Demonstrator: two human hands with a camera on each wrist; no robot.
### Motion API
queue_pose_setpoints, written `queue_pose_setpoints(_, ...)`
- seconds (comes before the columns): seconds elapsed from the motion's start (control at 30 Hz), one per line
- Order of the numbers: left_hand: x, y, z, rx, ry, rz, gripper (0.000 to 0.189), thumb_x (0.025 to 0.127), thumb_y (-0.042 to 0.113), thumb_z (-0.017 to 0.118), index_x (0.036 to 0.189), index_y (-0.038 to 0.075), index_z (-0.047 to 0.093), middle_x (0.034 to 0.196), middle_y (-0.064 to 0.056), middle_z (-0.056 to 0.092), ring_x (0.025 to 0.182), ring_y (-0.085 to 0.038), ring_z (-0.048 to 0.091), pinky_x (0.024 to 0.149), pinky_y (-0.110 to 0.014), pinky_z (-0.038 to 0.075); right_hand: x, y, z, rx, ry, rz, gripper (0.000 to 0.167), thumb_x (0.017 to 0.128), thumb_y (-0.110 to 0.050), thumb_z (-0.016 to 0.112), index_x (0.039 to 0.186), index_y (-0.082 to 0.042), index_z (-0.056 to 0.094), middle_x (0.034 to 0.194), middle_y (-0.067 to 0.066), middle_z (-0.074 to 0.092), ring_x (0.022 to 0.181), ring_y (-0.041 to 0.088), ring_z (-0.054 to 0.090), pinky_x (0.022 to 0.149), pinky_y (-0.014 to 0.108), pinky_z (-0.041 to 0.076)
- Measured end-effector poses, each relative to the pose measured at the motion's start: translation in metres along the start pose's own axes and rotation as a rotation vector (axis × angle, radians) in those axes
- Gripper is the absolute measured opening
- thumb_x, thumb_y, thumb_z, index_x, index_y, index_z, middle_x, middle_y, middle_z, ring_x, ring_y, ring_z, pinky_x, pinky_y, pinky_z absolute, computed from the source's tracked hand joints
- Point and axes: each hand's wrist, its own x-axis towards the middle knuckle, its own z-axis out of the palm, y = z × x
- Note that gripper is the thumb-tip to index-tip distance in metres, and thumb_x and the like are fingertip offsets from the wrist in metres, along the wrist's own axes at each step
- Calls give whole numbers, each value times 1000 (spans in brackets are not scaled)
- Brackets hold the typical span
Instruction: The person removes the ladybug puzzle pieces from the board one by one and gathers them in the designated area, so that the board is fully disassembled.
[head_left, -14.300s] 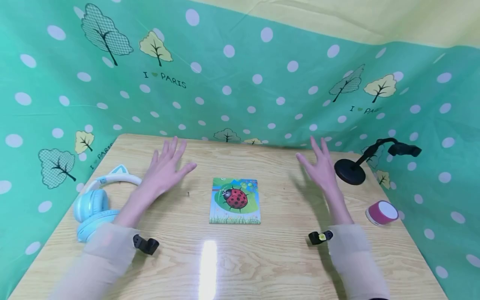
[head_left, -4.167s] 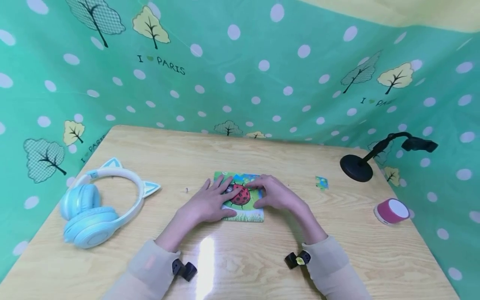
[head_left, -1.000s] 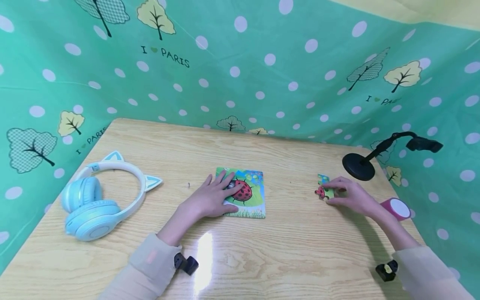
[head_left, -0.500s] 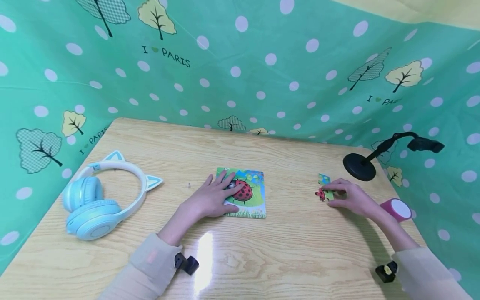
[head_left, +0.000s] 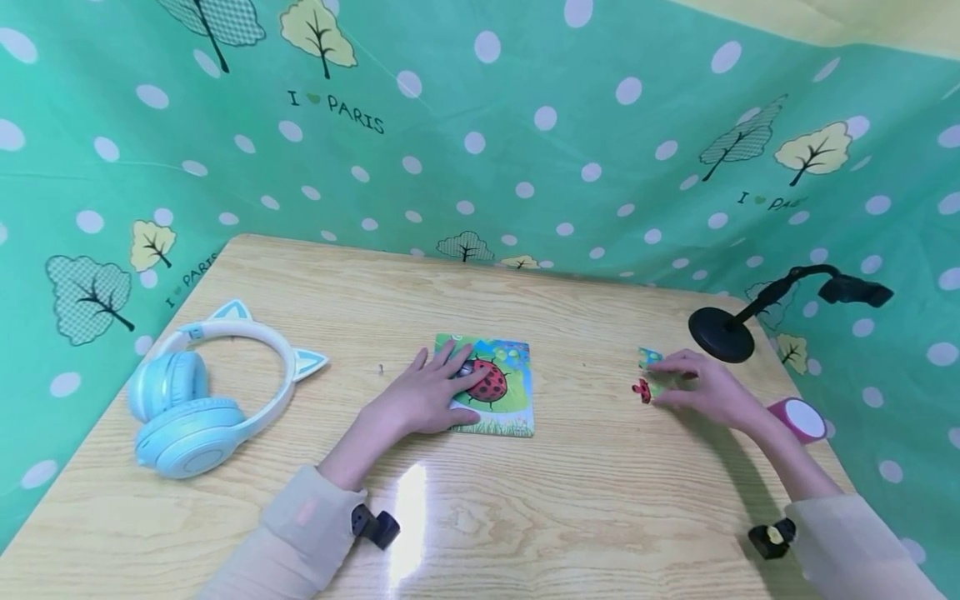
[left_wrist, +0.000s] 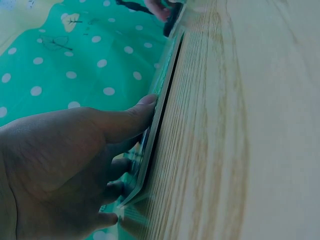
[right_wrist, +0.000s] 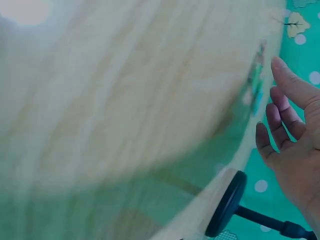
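Note:
A square ladybug jigsaw puzzle (head_left: 517, 392) lies at mid-table. My left hand (head_left: 426, 397) rests on its left part with spread fingers, covering the ladybug's head side; in the left wrist view the thumb (left_wrist: 132, 117) lies along the puzzle's edge (left_wrist: 159, 120). To the right, two loose puzzle pieces lie close together: a blue-green one (head_left: 648, 357) and a red and green one (head_left: 642, 390). My right hand (head_left: 708, 390) is just beside them, thumb and fingers parted. In the right wrist view its loosely bent fingers (right_wrist: 280, 117) stand off the pieces (right_wrist: 257, 80).
Light-blue cat-ear headphones (head_left: 217, 400) lie on the left of the wooden table (head_left: 555, 517). A black lamp-like stand (head_left: 722, 333) and a pink cylinder with a white top (head_left: 799, 418) are at the right. Green dotted cloth (head_left: 420, 183) hangs behind.
Since the early frames, my right hand has left the puzzle and brought a red-green piece beside the blue-green one. Over the last half second its fingers have parted from it. My left hand stays put.

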Motion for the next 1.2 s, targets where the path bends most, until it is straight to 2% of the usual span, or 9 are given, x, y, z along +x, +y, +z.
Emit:
queue_pose_setpoints(0.1,0,0,1,3,-2,-2,72,99,56,58,162,29,34,175,-9,5,163,-36,-2,131,-62,5,9,-5,-2,33,62,-34,39,92,-21,78,130,-11,71,121,10,71,106,24,64,88,29,58)
queue_pose_setpoints(0.2,0,0,2,1,-3,-3,72,99,56,58,161,29,34,175,-9,5,163,-36,-2,131,-62,5,21,-15,-3,81,126,-62,37,95,-21,75,130,-10,71,122,12,72,103,15,64,86,20,56)
queue_pose_setpoints(0.4,3,1,4,-6,-13,-9,73,98,57,59,161,30,34,176,-7,3,163,-34,-3,132,-60,3,41,-46,-2,194,226,-43,36,99,-22,70,134,-10,69,121,15,71,95,-4,60,84,7,50)
queue_pose_setpoints(0.57,3,2,4,-1,-15,-8,73,99,57,58,161,30,34,176,-7,3,163,-34,-3,132,-60,3,51,-75,5,338,303,-17,37,99,-24,70,135,-14,69,115,13,71,95,1,62,86,9,51)
queue_pose_setpoints(0.73,3,4,0,2,-10,-2,72,99,56,59,161,29,34,176,-8,4,163,-35,-3,131,-61,3,58,-103,15,474,344,-41,39,98,-21,71,136,-12,67,115,18,69,99,4,64,89,11,53)
queue_pose_setpoints(0.87,3,4,-3,-6,-8,-3,73,98,55,60,161,29,34,176,-8,3,163,-35,-3,131,-61,3,63,-123,22,521,313,-85,42,97,-17,72,138,-8,65,115,19,69,100,6,64,90,12,54)
queue_pose_setpoints(0.93,3,4,-3,-7,-12,-4,74,98,55,61,162,29,34,175,-8,3,163,-35,-3,131,-61,3,64,-131,27,518,265,-101,45,96,-16,73,140,-6,63,116,19,69,100,9,65,91,15,54)
queue_pose_setpoints(1.03,3,4,-3,-8,-14,-3,74,98,55,61,162,28,34,175,-9,3,163,-35,-3,131,-61,3,65,-141,36,488,148,-107,52,95,-15,74,144,-8,59,119,18,71,102,16,65,95,23,56)
queue_pose_setpoints(1.2,3,2,-3,-2,-18,-10,73,98,55,60,161,29,34,176,-8,3,163,-35,-3,131,-61,4,69,-156,56,439,-98,-177,65,90,-13,79,149,-8,53,125,17,71,110,29,66,102,45,56)
